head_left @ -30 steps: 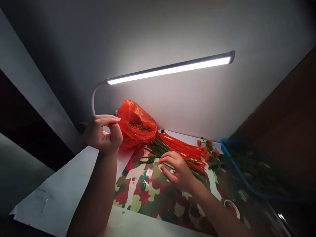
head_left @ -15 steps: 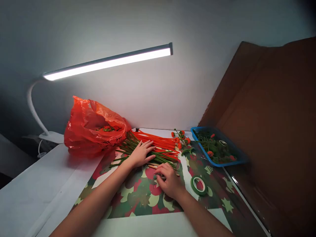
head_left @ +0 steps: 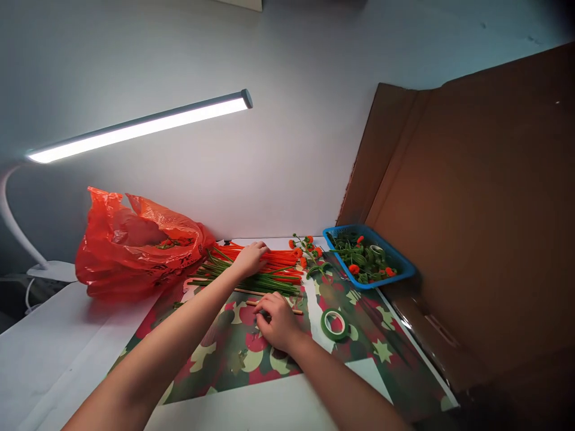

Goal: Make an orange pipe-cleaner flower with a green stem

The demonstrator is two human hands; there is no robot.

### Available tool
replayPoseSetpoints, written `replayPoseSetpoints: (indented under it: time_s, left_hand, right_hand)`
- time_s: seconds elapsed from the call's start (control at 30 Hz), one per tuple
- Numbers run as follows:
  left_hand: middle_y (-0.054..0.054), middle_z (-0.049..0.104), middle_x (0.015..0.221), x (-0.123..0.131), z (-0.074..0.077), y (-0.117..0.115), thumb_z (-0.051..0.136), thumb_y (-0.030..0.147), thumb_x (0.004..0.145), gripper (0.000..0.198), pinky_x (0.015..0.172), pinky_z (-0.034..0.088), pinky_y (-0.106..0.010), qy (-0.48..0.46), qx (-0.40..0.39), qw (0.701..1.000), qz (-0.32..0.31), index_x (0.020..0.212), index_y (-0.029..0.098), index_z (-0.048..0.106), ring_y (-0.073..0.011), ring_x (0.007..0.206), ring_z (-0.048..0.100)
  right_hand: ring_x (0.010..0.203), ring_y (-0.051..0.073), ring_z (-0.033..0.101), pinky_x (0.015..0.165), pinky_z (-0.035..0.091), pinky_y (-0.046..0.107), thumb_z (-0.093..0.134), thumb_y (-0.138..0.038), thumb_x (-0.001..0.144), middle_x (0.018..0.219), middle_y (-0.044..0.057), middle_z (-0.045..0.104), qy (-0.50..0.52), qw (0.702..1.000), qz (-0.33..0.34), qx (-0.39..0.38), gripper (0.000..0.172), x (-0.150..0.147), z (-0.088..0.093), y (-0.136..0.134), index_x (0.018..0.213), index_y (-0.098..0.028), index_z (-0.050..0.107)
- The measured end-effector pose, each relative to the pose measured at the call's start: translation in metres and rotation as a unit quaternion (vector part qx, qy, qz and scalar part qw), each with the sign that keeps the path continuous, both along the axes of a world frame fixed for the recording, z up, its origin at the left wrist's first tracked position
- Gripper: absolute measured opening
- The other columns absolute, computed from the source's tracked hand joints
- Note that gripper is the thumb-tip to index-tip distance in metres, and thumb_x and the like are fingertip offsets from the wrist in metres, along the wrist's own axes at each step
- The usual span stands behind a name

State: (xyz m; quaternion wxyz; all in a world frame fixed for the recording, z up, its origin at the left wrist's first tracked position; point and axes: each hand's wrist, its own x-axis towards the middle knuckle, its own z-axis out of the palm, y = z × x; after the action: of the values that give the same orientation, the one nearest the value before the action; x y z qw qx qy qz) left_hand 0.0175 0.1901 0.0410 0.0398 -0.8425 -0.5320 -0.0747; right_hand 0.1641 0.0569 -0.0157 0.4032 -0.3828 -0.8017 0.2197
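Note:
My left hand [head_left: 251, 258] reaches over a row of thin orange stems [head_left: 283, 258], fingers loosely bent and touching them; its fingertips are partly hidden. Green stems [head_left: 251, 279] lie in a bundle just in front of the orange ones. Closer to me, my right hand [head_left: 277, 320] rests on the patterned mat [head_left: 211, 353], its fingers curled, with a gap between thumb and forefinger. Beside its knuckles lies a thin wooden stick [head_left: 295, 311], partly covered by the hand. A roll of green tape [head_left: 335, 325] sits to the right.
A red plastic bag [head_left: 135, 257] holding orange flowers stands at the left. Small orange flowers on green sprigs [head_left: 305, 248] lie at the back. A blue basket [head_left: 404, 270] of leaves and flowers is at the right, against cardboard [head_left: 471, 209]. A lit lamp [head_left: 144, 129] hangs above.
My left hand has moved from lying spread on the green stems to farther back, over the orange ones. The right hand stays near the wooden stick. The view has shifted to the right.

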Motion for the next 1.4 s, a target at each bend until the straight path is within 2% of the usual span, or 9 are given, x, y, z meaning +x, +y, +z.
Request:
replayPoseSetpoints:
  time_s: [0.13, 0.3, 0.57, 0.77, 1.0, 1.07, 1.17, 1.27, 1.4]
  left_hand:
    - [-0.01, 0.059, 0.122, 0.008, 0.001, 0.017, 0.058, 0.033, 0.09, 0.033, 0.09, 0.051, -0.045, 0.051, -0.041, 0.998, -0.008, 0.119, 0.016, 0.057, -0.0226, 0.107, 0.059]
    - [-0.01, 0.059, 0.121, 0.011, -0.002, 0.025, 0.056, 0.033, 0.091, 0.034, 0.086, 0.053, -0.043, 0.076, -0.077, 0.994, 0.006, 0.12, 0.016, 0.056, -0.0215, 0.103, 0.06]
    - [-0.01, 0.058, 0.122, -0.004, 0.012, 0.029, 0.057, 0.034, 0.091, 0.034, 0.089, 0.051, -0.045, 0.03, -0.077, 0.997, 0.006, 0.12, 0.016, 0.056, -0.0225, 0.105, 0.059]
    - [-0.009, 0.059, 0.122, 0.038, 0.002, 0.031, 0.058, 0.033, 0.09, 0.029, 0.094, 0.048, -0.046, -0.038, -0.083, 0.993, -0.072, 0.114, 0.017, 0.061, -0.0228, 0.11, 0.057]
    - [-0.009, 0.061, 0.117, 0.069, -0.011, 0.036, 0.056, 0.034, 0.092, 0.031, 0.085, 0.053, -0.041, -0.202, -0.064, 0.976, -0.041, 0.117, 0.016, 0.058, -0.0204, 0.099, 0.061]
    - [-0.008, 0.062, 0.113, 0.07, -0.002, 0.04, 0.056, 0.035, 0.091, 0.032, 0.081, 0.054, -0.04, -0.273, -0.034, 0.961, -0.007, 0.116, 0.014, 0.058, -0.0204, 0.096, 0.062]
    - [-0.005, 0.064, 0.094, 0.068, 0.025, 0.05, 0.051, 0.038, 0.094, 0.029, 0.068, 0.054, -0.031, -0.366, 0.018, 0.93, 0.033, 0.108, 0.013, 0.059, -0.0137, 0.076, 0.062]
    - [0.0, 0.053, 0.062, 0.061, 0.066, 0.057, 0.018, 0.037, 0.101, 0.05, 0.054, 0.044, -0.023, -0.43, 0.065, 0.899, 0.043, 0.09, 0.011, 0.059, -0.0104, 0.052, 0.051]
    - [0.003, 0.044, 0.055, 0.05, 0.126, 0.046, 0.03, 0.032, 0.096, 0.038, 0.054, 0.037, -0.023, -0.46, 0.1, 0.882, 0.032, 0.076, 0.014, 0.057, -0.0109, 0.051, 0.043]
  right_hand:
    - [0.086, 0.018, 0.055, 0.081, 0.043, 0.03, 0.057, -0.004, 0.074, 0.087, 0.003, 0.067, -0.003, 1.0, -0.002, 0.001, 0.016, -0.001, -0.002, 0.002, 0.077, -0.018, 0.063]
    - [0.088, 0.018, 0.055, 0.081, 0.043, 0.03, 0.057, -0.005, 0.075, 0.087, 0.003, 0.067, -0.009, 1.0, -0.002, -0.008, 0.016, -0.001, -0.001, 0.002, 0.078, -0.019, 0.064]
    - [0.088, 0.019, 0.057, 0.081, 0.044, 0.032, 0.057, -0.005, 0.074, 0.088, 0.003, 0.068, -0.009, 1.0, 0.001, -0.025, 0.017, -0.003, 0.002, 0.002, 0.077, -0.019, 0.065]
    - [0.086, 0.019, 0.056, 0.079, 0.044, 0.032, 0.058, -0.004, 0.073, 0.086, 0.003, 0.067, -0.009, 1.0, -0.002, -0.025, 0.018, -0.004, 0.002, 0.003, 0.077, -0.019, 0.066]
    - [0.085, 0.019, 0.057, 0.075, 0.044, 0.031, 0.059, -0.003, 0.07, 0.085, 0.004, 0.067, -0.024, 0.999, 0.0, -0.025, 0.019, -0.004, 0.0, 0.004, 0.077, -0.018, 0.067]
    - [0.085, 0.019, 0.057, 0.075, 0.044, 0.03, 0.058, -0.003, 0.069, 0.084, 0.003, 0.067, -0.026, 0.999, 0.001, -0.027, 0.019, -0.004, 0.001, 0.004, 0.076, -0.019, 0.066]
    - [0.085, 0.019, 0.058, 0.077, 0.044, 0.031, 0.058, -0.004, 0.07, 0.084, 0.003, 0.067, -0.025, 0.999, 0.001, -0.037, 0.018, -0.004, 0.001, 0.003, 0.075, -0.019, 0.065]
    - [0.086, 0.019, 0.058, 0.079, 0.044, 0.032, 0.057, -0.006, 0.074, 0.085, 0.003, 0.067, -0.007, 0.999, -0.003, -0.036, 0.016, -0.005, 0.002, 0.002, 0.076, -0.02, 0.064]
    - [0.084, 0.018, 0.057, 0.079, 0.044, 0.031, 0.054, -0.009, 0.079, 0.086, 0.003, 0.066, 0.052, 0.999, -0.009, -0.012, 0.016, -0.003, 0.004, 0.002, 0.084, -0.02, 0.064]
